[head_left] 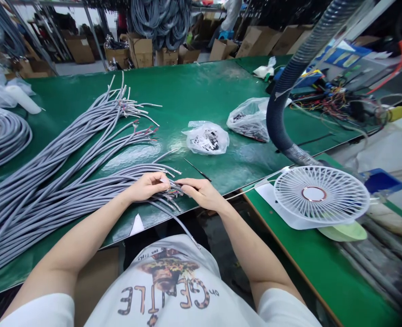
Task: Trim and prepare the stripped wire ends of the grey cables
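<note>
My left hand [151, 186] is closed in a pinch at the end of a grey cable [175, 186], where a small pale bit shows by the fingertips. Facing it, my right hand [203, 192] grips the same cable end between thumb and fingers. Just below both hands, stripped ends with thin coloured wires [172, 195] stick out of a thick bundle of grey cables [95, 193]. What exactly sits between the fingertips is too small to make out. A thin dark screwdriver-like tool [201, 171] lies just beyond my right hand.
On the green table [173, 91] are a bag of small white and black parts [207, 138], another filled bag [250, 119], a second cable bundle [85, 122] and a cable coil [6, 136]. At right stand a white fan [321, 195] and a dark flexible hose [284, 104].
</note>
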### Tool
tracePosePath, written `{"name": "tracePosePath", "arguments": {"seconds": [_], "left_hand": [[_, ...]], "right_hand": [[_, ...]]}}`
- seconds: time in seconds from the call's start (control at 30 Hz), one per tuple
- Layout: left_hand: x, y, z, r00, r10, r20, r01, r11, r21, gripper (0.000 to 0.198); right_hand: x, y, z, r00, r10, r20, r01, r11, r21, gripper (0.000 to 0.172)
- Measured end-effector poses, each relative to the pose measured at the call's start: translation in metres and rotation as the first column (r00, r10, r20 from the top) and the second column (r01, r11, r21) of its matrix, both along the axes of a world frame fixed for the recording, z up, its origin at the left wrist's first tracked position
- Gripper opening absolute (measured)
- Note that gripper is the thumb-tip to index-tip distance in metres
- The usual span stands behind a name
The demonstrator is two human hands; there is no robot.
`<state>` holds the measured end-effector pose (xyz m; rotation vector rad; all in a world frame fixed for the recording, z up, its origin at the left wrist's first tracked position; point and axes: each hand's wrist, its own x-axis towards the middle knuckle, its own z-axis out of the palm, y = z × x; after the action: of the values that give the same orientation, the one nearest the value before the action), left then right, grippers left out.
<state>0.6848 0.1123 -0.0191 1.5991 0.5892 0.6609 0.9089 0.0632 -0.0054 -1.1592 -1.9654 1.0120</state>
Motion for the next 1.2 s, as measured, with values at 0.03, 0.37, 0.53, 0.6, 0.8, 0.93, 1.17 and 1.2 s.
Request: {"name": "tracePosePath", "arguments": {"seconds": [0.03,0.37,0.53,0.6,0.8,0.93,1.17,1.2], "left_hand": [[0.0,0.0,0.0,1.0,-0.008,0.0,0.008,1.0,0.008,0.03],[-0.001,0.0,0.0,0.999,-0.026,-0.019,0.027,0.999,0.045,0.031],[-0.001,0.0,0.001,0.999,-0.036,-0.023,0.038,0.997,0.069,0.031],[-0.001,0.0,0.001,0.999,-0.043,-0.028,0.045,0.996,0.083,0.031],[0.0,-0.001,0.001,0.998,-0.059,-0.014,0.059,0.997,0.039,0.034],[0.001,-0.002,0.0,0.996,-0.085,0.007,0.085,0.995,-0.06,0.034],[0.002,-0.003,-0.001,0.995,-0.097,0.025,0.1,0.988,-0.12,0.034],[0.002,-0.002,-0.001,0.995,-0.102,0.024,0.104,0.986,-0.127,0.034]], "right_hand": [[0.0,0.0,0.0,1.0,0.02,0.007,-0.02,1.0,-0.013,0.032],[-0.002,0.006,0.012,0.977,0.152,0.149,-0.148,0.988,-0.034,0.033],[-0.005,0.009,0.019,0.965,0.204,0.166,-0.2,0.979,-0.044,0.035],[-0.005,0.01,0.02,0.956,0.237,0.171,-0.231,0.972,-0.05,0.036],[-0.008,0.013,0.018,0.939,0.291,0.185,-0.289,0.957,-0.037,0.039],[-0.011,0.014,0.017,0.929,0.307,0.206,-0.309,0.951,-0.023,0.04],[-0.015,0.014,0.011,0.936,0.313,0.164,-0.32,0.947,0.016,0.04],[-0.015,0.014,0.01,0.937,0.309,0.162,-0.316,0.949,0.017,0.04]]}}
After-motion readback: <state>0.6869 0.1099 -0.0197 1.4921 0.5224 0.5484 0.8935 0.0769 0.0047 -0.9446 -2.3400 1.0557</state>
